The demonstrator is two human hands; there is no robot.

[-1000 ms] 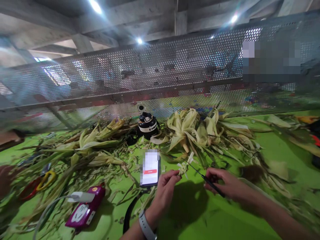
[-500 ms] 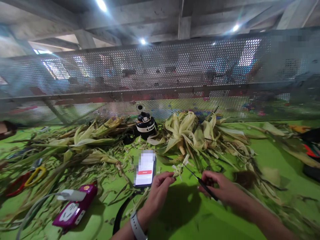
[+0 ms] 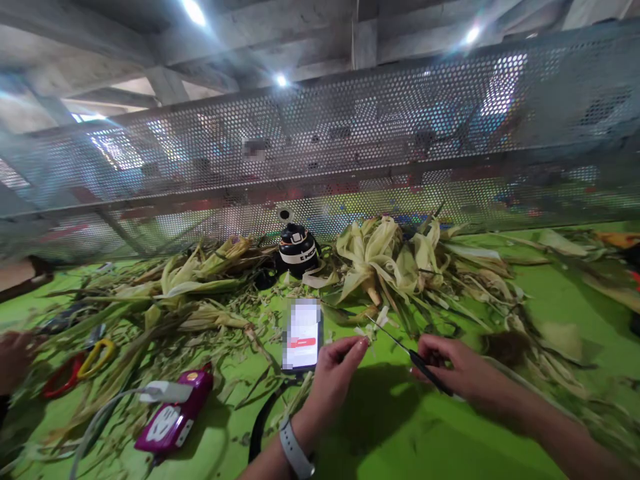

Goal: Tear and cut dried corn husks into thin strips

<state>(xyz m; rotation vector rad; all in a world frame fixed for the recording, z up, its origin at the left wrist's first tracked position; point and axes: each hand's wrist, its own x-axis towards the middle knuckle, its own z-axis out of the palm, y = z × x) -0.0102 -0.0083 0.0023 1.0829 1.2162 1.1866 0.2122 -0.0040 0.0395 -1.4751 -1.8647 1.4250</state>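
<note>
My left hand (image 3: pixel 336 377), with a pale watch strap at its wrist, is closed in a pinch on a small knotted piece of corn husk (image 3: pixel 369 331). Pale ends of the husk stick out past the fingertips. My right hand (image 3: pixel 450 363) grips a thin pointed tool with a black handle (image 3: pixel 425 369). Its slim metal tip points up and left, at or very near the husk piece; contact cannot be made out. Just left of my left hand lies a lit phone (image 3: pixel 306 333). Behind both hands rests a bunch of peeled-back corn husks (image 3: pixel 373 250).
Red-and-yellow-handled scissors (image 3: pixel 80 370) and a purple power bank (image 3: pixel 175 413) with a cable lie left. A black bottle (image 3: pixel 299 253) stands before the perforated metal screen (image 3: pixel 310 160). Husk scraps cover much of the green table (image 3: pixel 390 433). Another person's hand (image 3: pixel 15 360) shows far left.
The view has shifted a little, so table items sit farther right. My hands keep their holds, and the left fingers now cover more of the husk piece. Another person's hand has come in at left.
</note>
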